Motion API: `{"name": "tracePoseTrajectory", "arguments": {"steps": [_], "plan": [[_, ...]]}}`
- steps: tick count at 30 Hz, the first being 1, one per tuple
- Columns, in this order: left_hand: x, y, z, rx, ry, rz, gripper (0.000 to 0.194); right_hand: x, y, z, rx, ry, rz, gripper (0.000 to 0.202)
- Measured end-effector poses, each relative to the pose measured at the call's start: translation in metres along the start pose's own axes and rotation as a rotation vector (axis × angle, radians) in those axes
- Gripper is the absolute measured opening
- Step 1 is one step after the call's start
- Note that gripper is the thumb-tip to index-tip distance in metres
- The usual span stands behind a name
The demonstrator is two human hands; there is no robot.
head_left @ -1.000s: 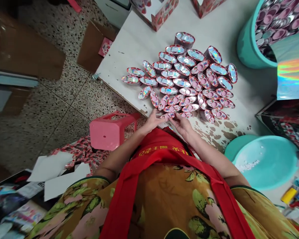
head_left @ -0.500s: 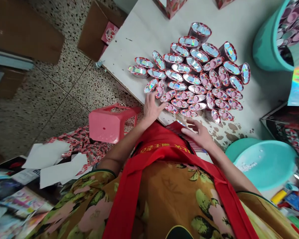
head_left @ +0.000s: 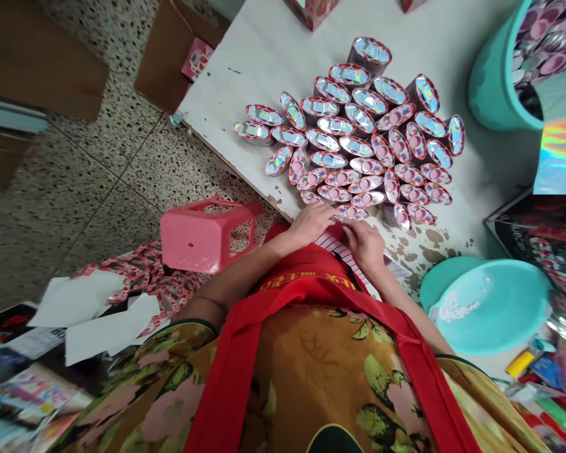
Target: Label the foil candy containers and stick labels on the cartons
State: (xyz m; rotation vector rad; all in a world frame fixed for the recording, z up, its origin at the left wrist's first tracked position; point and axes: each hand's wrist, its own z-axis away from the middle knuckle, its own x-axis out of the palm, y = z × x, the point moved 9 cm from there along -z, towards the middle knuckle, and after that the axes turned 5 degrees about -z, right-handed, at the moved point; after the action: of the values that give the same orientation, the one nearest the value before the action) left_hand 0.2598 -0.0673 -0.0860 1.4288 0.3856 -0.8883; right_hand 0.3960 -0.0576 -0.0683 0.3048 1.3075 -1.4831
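My left hand (head_left: pixel 311 225) and my right hand (head_left: pixel 365 244) meet at the table's near edge, just above my red apron (head_left: pixel 306 258). Their fingertips are pinched together around something too small and covered to make out. A red-and-white striped piece (head_left: pixel 342 250) lies below and between the hands. Right beyond my fingers stands a cluster of upright oval containers (head_left: pixel 356 146) with red patterned rims. Those farther away show shiny silver tops, while many nearer ones have a round pink piece in the top. My left hand partly covers the nearest container.
On the right stand a teal bucket (head_left: pixel 488 82) full of pink and silver pieces and a teal basin (head_left: pixel 514 333) with small white bits. A pink stool (head_left: pixel 193 242) is at the left, near a cardboard box (head_left: pixel 163 69) on the speckled floor.
My left hand has moved right, away from the containers' left side, and my right hand has moved slightly left. Once apart with fingers spread, they now meet with fingertips closed.
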Motion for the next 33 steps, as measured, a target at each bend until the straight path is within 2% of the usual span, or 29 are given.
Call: {"name": "tracePoseTrajectory", "arguments": {"steps": [2, 4, 6, 9, 11, 15, 19, 21, 24, 26, 28, 30, 33], "plan": [[0.006, -0.004, -0.005, -0.056, 0.001, 0.047, 0.015, 0.001, 0.004, -0.005, 0.037, -0.019, -0.034, 0.034], [0.001, -0.003, -0.009, -0.043, 0.050, 0.000, 0.020, 0.003, 0.009, -0.011, 0.078, -0.047, -0.075, 0.032], [-0.003, 0.007, -0.011, 0.035, 0.080, -0.138, 0.025, 0.005, 0.015, -0.015, 0.113, -0.076, -0.106, 0.031], [0.002, 0.021, -0.007, 0.156, 0.033, -0.325, 0.032, 0.008, 0.019, -0.020, 0.134, -0.105, -0.126, 0.030], [0.007, 0.024, -0.002, 0.188, 0.011, -0.387, 0.036, 0.010, 0.021, -0.022, 0.137, -0.116, -0.138, 0.030], [0.011, 0.022, 0.016, 0.209, 0.056, -0.417, 0.034, 0.011, 0.024, -0.024, 0.154, -0.116, -0.161, 0.029], [0.005, 0.027, 0.041, 0.272, 0.051, -0.251, 0.027, 0.010, 0.024, -0.026, 0.159, -0.093, -0.138, 0.029], [-0.011, 0.019, 0.048, 0.154, 0.091, -0.093, 0.026, 0.005, 0.021, -0.027, 0.132, -0.048, -0.097, 0.029], [-0.044, -0.020, 0.053, -0.296, 0.259, 0.196, 0.017, -0.005, 0.016, -0.031, 0.062, 0.030, -0.081, 0.030], [-0.056, -0.044, 0.053, -0.550, 0.371, 0.429, 0.014, -0.012, 0.015, -0.037, 0.029, 0.058, -0.146, 0.037], [-0.059, -0.055, 0.043, -0.653, 0.445, 0.661, 0.017, -0.018, 0.014, -0.047, 0.016, 0.051, -0.264, 0.049], [-0.058, -0.059, 0.029, -0.675, 0.490, 0.827, 0.019, -0.021, 0.012, -0.058, 0.027, 0.002, -0.411, 0.061], [-0.053, -0.059, 0.016, -0.699, 0.524, 0.920, 0.019, -0.015, 0.005, -0.072, 0.076, -0.138, -0.649, 0.070]]}}
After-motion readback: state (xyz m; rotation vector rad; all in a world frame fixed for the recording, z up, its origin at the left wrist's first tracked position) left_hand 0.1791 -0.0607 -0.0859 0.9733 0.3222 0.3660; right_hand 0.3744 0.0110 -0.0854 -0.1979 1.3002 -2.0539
